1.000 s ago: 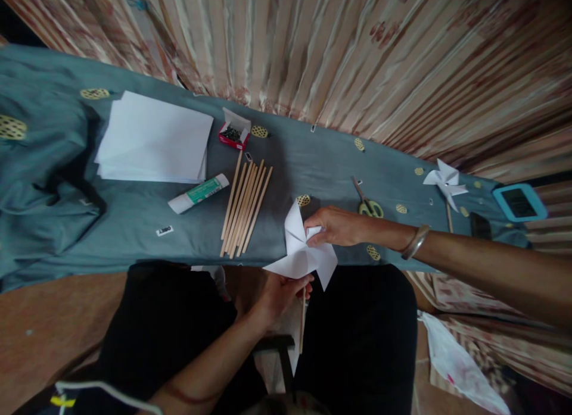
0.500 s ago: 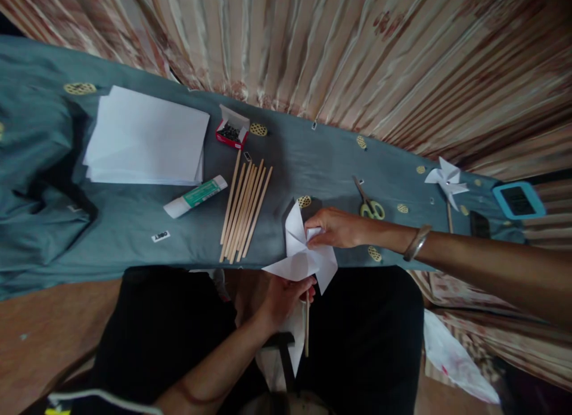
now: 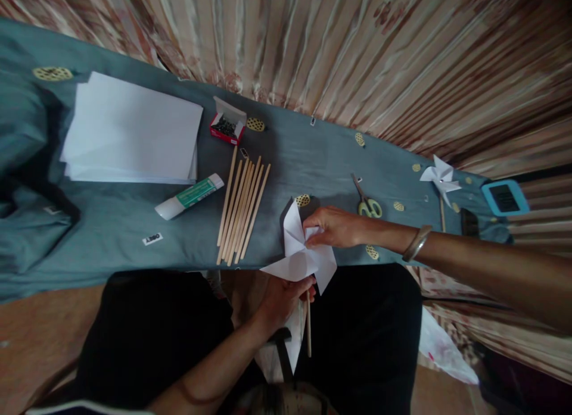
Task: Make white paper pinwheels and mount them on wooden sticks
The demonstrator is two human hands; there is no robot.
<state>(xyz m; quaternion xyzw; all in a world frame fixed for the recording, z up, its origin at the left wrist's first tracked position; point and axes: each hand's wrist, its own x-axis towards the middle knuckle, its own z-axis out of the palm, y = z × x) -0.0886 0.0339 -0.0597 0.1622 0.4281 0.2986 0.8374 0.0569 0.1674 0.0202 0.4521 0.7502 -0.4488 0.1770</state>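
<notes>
Left hand closed around a thin wooden stick, directly under the white paper pinwheel. Right hand pinches the pinwheel's upper-right blade, fingertips together. Pinwheel sits between both hands at the cloth's near edge. Left of hands: stick bundle, glue stick. Beyond right hand: scissors.
</notes>
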